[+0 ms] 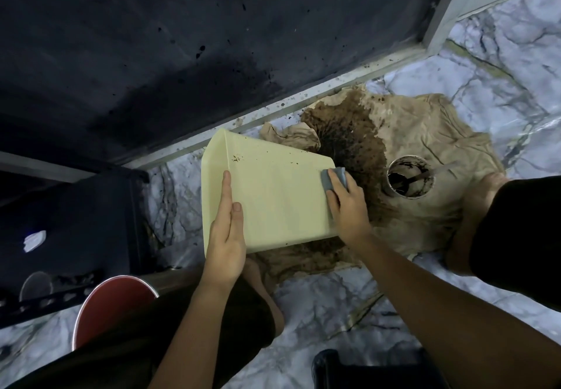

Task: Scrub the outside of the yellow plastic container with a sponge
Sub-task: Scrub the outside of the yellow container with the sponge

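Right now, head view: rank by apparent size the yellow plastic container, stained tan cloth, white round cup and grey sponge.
1. Stained tan cloth, though partly covered.
2. Yellow plastic container, nearer the camera, so its gap to the cloth is unsure.
3. White round cup.
4. Grey sponge, mostly hidden under the right hand.

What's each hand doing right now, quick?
Left hand: open, fingers straight, steadying the yellow container.
Right hand: pressing a grey sponge against the container's edge, fingers curled over it.

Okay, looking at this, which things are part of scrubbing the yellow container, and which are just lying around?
In use: yellow container, sponge, left hand, right hand.

Lying about: stained cloth, white cup with dark residue, red bucket.
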